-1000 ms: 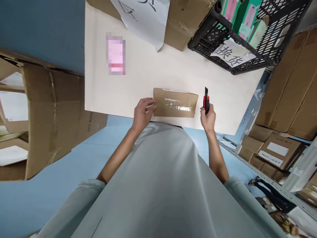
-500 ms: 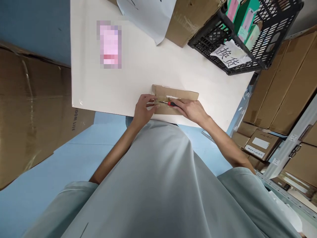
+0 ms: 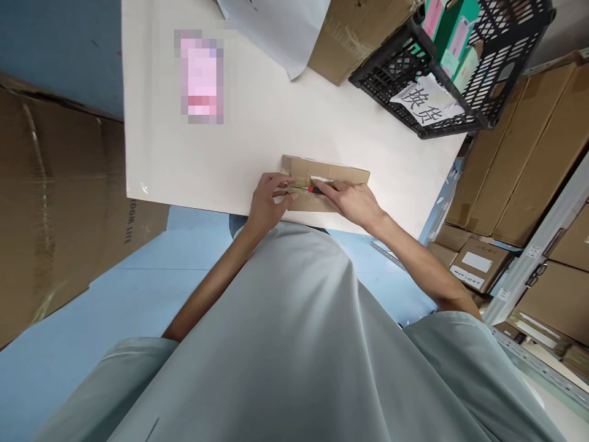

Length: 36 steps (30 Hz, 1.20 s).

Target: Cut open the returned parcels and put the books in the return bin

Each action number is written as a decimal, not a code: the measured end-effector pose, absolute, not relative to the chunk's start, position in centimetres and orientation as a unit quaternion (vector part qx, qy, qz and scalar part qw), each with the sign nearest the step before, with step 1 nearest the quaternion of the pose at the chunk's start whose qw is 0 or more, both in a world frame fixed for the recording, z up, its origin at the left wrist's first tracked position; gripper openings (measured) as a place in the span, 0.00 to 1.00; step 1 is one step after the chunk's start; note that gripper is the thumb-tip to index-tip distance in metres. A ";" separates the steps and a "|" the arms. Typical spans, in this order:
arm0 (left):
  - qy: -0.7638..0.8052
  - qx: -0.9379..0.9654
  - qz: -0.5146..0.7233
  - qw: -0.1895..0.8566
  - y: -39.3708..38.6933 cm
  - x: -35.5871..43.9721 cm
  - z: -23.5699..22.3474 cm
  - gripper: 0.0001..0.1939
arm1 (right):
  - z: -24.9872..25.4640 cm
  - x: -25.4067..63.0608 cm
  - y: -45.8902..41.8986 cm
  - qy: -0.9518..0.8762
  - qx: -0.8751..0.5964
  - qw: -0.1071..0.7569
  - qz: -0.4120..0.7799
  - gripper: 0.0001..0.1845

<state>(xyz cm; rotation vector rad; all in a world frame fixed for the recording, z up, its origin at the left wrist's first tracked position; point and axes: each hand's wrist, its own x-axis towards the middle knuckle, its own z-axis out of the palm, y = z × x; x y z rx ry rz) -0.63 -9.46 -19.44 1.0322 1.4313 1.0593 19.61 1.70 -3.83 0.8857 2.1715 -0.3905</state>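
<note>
A small screwdriver (image 3: 315,189) with a red and black handle lies level in my right hand (image 3: 354,199), its thin shaft pointing left. My left hand (image 3: 270,199) is at the shaft's tip, thumb and fingers pinched around something small that I cannot make out. Under both hands is a flat piece of brown cardboard (image 3: 340,173) with a strip of tape and a white mark, lying at the near edge of the white table (image 3: 248,135).
A black plastic crate (image 3: 396,80) with green and pink boxes and a handwritten paper stands at the back right. Beside it are a cardboard box (image 3: 335,55) and a white sheet (image 3: 280,31). A blurred pink item (image 3: 201,77) lies left. Large cartons (image 3: 55,202) flank the table.
The screwdriver has shifted slightly left towards my left hand, with my right hand following it. My left hand stays almost in place. The whole view has turned a little.
</note>
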 end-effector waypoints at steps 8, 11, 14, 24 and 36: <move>0.602 0.428 0.435 0.515 -9.4 -0.7 -19.3 0.18 | -4.1 19.8 1.3 0.854 0.334 0.377 -0.132 0.33; 0.600 0.426 0.439 0.515 -9.3 -0.7 -19.1 0.18 | -3.7 19.4 1.0 0.856 0.321 0.387 -0.124 0.38; 0.603 0.421 0.436 0.519 -9.1 -0.7 -19.1 0.18 | -3.3 18.6 0.6 0.856 0.318 0.392 -0.112 0.41; 0.623 0.414 0.418 0.515 -9.2 -0.8 -19.1 0.17 | -2.3 19.7 0.7 0.854 0.325 0.392 -0.109 0.39; 0.675 0.405 0.405 0.466 -9.2 -0.2 -19.0 0.20 | -1.1 32.4 1.9 0.836 0.374 0.392 -0.088 0.31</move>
